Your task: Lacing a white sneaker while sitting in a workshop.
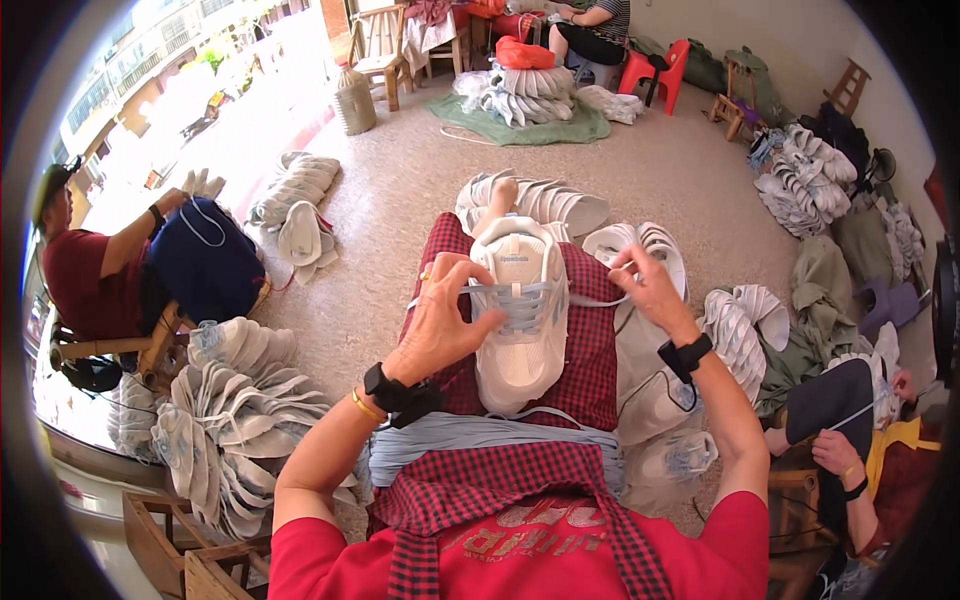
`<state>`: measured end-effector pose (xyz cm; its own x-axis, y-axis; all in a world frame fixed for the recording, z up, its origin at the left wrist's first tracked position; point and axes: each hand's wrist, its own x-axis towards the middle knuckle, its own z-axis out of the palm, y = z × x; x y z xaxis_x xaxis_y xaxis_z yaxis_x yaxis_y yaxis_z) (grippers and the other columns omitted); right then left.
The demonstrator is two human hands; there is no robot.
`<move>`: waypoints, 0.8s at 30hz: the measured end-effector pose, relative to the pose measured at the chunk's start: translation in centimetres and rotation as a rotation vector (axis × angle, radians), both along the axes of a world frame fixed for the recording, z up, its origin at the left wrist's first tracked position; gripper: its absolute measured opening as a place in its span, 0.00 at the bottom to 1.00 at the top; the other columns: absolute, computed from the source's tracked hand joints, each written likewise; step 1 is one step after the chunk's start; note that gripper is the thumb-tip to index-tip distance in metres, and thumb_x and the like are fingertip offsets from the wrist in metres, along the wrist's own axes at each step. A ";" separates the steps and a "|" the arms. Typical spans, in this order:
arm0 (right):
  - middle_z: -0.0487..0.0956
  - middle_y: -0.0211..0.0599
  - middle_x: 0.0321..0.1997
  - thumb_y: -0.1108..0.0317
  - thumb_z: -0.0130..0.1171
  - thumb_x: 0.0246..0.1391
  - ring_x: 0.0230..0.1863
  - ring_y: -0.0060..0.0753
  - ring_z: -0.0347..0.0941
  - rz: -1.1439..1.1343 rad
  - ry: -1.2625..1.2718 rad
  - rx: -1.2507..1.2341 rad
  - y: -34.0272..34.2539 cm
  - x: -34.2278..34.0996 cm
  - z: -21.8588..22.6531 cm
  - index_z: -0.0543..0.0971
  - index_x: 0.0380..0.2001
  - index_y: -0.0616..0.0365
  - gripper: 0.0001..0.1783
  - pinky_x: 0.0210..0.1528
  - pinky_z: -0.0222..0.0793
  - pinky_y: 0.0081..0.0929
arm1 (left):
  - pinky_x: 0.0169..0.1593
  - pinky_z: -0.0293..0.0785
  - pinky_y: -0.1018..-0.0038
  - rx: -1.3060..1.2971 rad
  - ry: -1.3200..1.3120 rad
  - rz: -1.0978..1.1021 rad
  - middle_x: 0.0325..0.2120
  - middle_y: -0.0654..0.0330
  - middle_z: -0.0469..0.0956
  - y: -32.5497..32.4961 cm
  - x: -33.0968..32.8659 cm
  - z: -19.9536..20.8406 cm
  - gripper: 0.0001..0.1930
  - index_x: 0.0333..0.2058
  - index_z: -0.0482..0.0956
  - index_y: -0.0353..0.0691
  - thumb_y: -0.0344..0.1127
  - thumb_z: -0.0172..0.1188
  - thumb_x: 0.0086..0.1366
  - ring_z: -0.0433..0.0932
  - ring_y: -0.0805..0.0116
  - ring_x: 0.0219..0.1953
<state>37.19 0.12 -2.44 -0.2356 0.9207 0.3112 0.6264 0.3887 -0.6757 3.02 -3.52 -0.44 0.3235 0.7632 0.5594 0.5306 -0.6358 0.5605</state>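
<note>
A white shoe [520, 372] with pale blue-grey laces lies on my lap, over a red-and-black checked apron, its heel end away from me. My left hand [440, 315] curls against the shoe's left side, with the thumb over the crossed laces [520, 310]. Out to the right of the shoe, my right hand [650, 290] pinches a shoelace [595, 300] that stretches from the top eyelets. A thick bundle of light blue laces [490, 447] lies across my waist. A loose lace end also shows left of my left hand.
Rows of white shoe uppers [545, 203] lie on the floor just ahead, with larger piles at left [225, 430] and right [745, 325]. Co-workers sit at left [100, 250], lower right [850, 470] and far back. A red chair [655, 75] and a green cloth [590, 125] are farther off.
</note>
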 end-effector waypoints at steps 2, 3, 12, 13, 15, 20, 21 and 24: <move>0.79 0.37 0.36 0.65 0.58 0.61 0.35 0.30 0.75 0.049 0.060 -0.014 -0.5 -2.1 0.8 0.73 0.40 0.61 0.11 0.41 0.72 0.29 | 0.41 0.75 0.69 -0.073 -0.009 0.004 0.40 0.55 0.71 0.2 -0.5 0.0 0.18 0.42 0.74 0.37 0.28 0.67 0.51 0.74 0.61 0.43; 0.79 0.38 0.37 0.64 0.58 0.61 0.36 0.31 0.75 0.093 0.131 -0.024 -1.2 -3.0 1.3 0.73 0.42 0.62 0.12 0.42 0.72 0.28 | 0.41 0.75 0.68 -0.141 -0.008 0.002 0.40 0.54 0.72 0.1 -0.6 0.0 0.17 0.41 0.74 0.36 0.26 0.65 0.52 0.74 0.60 0.44; 0.78 0.51 0.33 0.70 0.56 0.60 0.37 0.53 0.77 0.231 -0.119 0.217 -2.6 -6.9 0.9 0.76 0.37 0.64 0.07 0.41 0.72 0.41 | 0.42 0.76 0.62 -0.015 0.031 -0.117 0.34 0.48 0.79 1.6 -2.2 -1.5 0.09 0.42 0.77 0.35 0.24 0.59 0.62 0.80 0.50 0.38; 0.77 0.51 0.31 0.71 0.54 0.61 0.36 0.54 0.77 0.231 -0.070 0.265 -2.5 -7.1 0.6 0.76 0.37 0.65 0.07 0.40 0.71 0.41 | 0.43 0.75 0.60 0.003 0.013 -0.094 0.34 0.47 0.79 1.7 -2.5 -1.6 0.07 0.40 0.78 0.34 0.23 0.59 0.62 0.80 0.47 0.39; 0.78 0.48 0.31 0.71 0.55 0.61 0.34 0.53 0.77 0.247 -0.101 0.271 -2.1 -7.2 -0.1 0.77 0.37 0.63 0.06 0.37 0.73 0.41 | 0.37 0.76 0.61 0.038 0.082 -0.023 0.30 0.49 0.78 0.8 -3.1 -0.5 0.04 0.37 0.80 0.36 0.25 0.60 0.63 0.80 0.49 0.35; 0.81 0.45 0.33 0.69 0.57 0.60 0.33 0.49 0.80 0.131 -0.308 0.343 -3.4 -4.6 1.8 0.80 0.36 0.60 0.07 0.34 0.76 0.38 | 0.36 0.76 0.62 0.170 0.085 -0.002 0.30 0.53 0.80 1.6 -4.2 -0.9 0.05 0.38 0.83 0.38 0.26 0.61 0.64 0.80 0.51 0.32; 0.81 0.43 0.33 0.68 0.54 0.60 0.33 0.50 0.79 0.105 -0.322 0.371 -3.4 -3.4 1.9 0.78 0.36 0.57 0.06 0.34 0.76 0.40 | 0.36 0.76 0.62 0.170 0.094 0.029 0.30 0.53 0.80 2.0 -5.3 -0.8 0.05 0.38 0.83 0.38 0.26 0.61 0.64 0.80 0.51 0.32; 0.84 0.43 0.38 0.69 0.54 0.58 0.35 0.47 0.82 -0.004 -0.396 0.385 -3.1 1.8 1.8 0.81 0.39 0.56 0.09 0.36 0.77 0.38 | 0.34 0.74 0.68 0.186 0.152 0.149 0.29 0.52 0.80 2.3 -9.6 -1.0 0.08 0.40 0.83 0.36 0.22 0.60 0.63 0.80 0.56 0.30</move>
<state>39.03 -2.98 -0.67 -0.3996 0.7589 0.5141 0.8056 0.5583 -0.1980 -6.57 -1.26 -1.42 0.3064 0.6973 0.6480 0.6947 -0.6292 0.3486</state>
